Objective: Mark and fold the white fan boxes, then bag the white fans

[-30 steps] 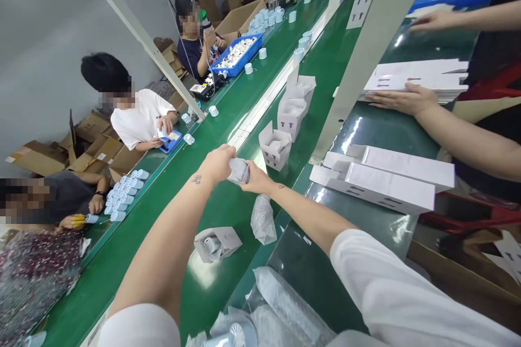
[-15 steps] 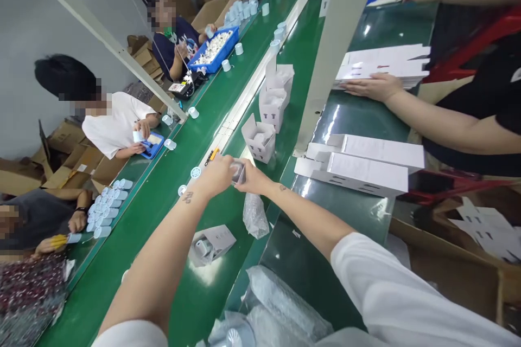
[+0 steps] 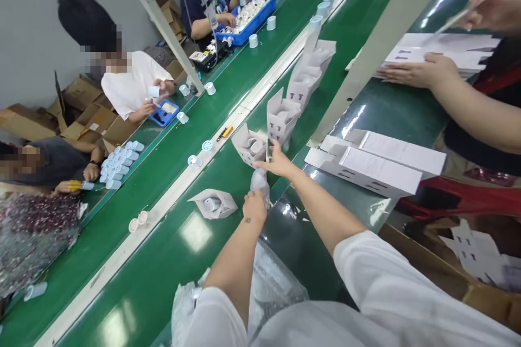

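My left hand (image 3: 254, 207) is closed around the lower end of a bubble-wrapped bundle (image 3: 261, 180) at the belt's near edge; the wrap hides what is inside. Just above it, my right hand (image 3: 281, 161) has its thumb and fingers apart at the right corner of an open white carton (image 3: 241, 147). A whitish wrapped item sits in that carton. To the left, another open white carton (image 3: 228, 203) lies tipped on the green belt (image 3: 171, 238), a pale cup-like part inside it. Further open cartons (image 3: 280, 122) stand in a row beyond my right hand.
A metal strip (image 3: 163, 201) divides the belt, with an orange-handled cutter (image 3: 225, 133) and small pale-blue cups on it. Flat white cartons (image 3: 378, 171) lie on the right table beside a post (image 3: 378, 38). Wrapped bundles (image 3: 272, 276) lie near my body. Co-workers sit across and at right.
My hands have separated; the small item they held together is no longer between them. My left hand has come down onto the wrapped bundle, my right to the nearest carton. The view has shifted.
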### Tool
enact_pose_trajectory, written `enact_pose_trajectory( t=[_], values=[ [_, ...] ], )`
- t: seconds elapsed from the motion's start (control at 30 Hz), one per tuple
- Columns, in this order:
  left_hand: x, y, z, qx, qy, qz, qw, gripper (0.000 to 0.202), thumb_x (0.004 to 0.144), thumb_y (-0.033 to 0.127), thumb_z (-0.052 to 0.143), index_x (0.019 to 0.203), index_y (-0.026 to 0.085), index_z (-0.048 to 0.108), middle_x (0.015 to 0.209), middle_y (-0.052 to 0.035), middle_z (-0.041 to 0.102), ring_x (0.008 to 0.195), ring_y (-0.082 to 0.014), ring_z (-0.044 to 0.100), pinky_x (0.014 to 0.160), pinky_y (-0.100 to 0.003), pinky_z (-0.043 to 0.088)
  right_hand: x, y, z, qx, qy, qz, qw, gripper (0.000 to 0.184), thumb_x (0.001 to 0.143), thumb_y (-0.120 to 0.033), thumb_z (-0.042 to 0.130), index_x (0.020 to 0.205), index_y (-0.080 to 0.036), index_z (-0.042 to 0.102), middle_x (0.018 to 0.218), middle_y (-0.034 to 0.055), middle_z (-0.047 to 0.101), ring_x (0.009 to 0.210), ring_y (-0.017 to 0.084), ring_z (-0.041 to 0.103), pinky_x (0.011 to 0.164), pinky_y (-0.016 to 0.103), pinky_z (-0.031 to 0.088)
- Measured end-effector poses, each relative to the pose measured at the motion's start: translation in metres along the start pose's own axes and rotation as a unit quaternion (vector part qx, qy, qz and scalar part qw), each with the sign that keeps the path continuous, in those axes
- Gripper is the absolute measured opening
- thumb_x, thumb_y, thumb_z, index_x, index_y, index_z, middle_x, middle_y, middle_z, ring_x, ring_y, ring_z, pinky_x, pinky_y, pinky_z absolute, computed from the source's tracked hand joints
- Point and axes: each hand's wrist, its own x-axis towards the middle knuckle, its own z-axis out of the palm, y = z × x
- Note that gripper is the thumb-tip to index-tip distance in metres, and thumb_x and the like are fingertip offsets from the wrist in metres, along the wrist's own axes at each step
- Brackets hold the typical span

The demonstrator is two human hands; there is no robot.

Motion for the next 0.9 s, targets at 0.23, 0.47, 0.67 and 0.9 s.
enact_pose_trajectory(
  t=[0.23,0.47,0.67,0.9],
  values=[
    [-0.078,-0.027,-0.012,-0.276,0.153,0.043,0.948,0.019,0.089,0.017,0.049,0.105,0.021,0.060,0.089,-0.0040,0.068,0.083,-0.0172,0.064,0.079,-0.029,0.049,-0.135,-0.034,-0.006,0.141,-0.239,0.070,0.958,0.061,0.069,-0.051,0.074,0.117,-0.021,0.051,0.103,0.0066,0.063,0.091,0.022,0.065,0.075,0.038,0.056],
    [-0.218,-0.104,-0.036,-0.468,0.271,-0.077,0.838,0.017,0.088,0.031,0.056,0.099,0.021,0.050,0.057,0.0088,0.041,0.049,-0.0089,0.040,0.050,-0.020,0.033,-0.233,-0.091,0.061,0.071,-0.301,-0.071,0.948,0.029,0.086,-0.036,0.059,0.113,-0.024,0.060,0.085,0.0007,0.065,0.068,0.015,0.063,0.065,0.030,0.054],
    [-0.343,-0.150,0.002,-0.376,0.227,-0.127,0.889,0.020,0.083,0.030,0.061,0.100,0.021,0.056,0.060,0.0066,0.052,0.053,-0.0093,0.047,0.055,-0.021,0.036,-0.273,-0.122,0.137,0.093,-0.298,-0.090,0.946,0.022,0.086,-0.041,0.056,0.089,-0.021,0.064,0.076,0.0017,0.061,0.063,0.013,0.057,0.057,0.026,0.048],
    [-0.437,-0.255,0.096,-0.275,0.309,-0.480,0.773,0.018,0.087,0.031,0.051,0.098,0.021,0.062,0.084,-0.0018,0.069,0.077,-0.0150,0.064,0.075,-0.025,0.047,-0.295,-0.107,0.155,-0.046,-0.361,-0.113,0.924,0.028,0.079,-0.048,0.060,0.090,-0.022,0.062,0.071,0.0017,0.063,0.062,0.016,0.058,0.059,0.028,0.047]
  ],
)
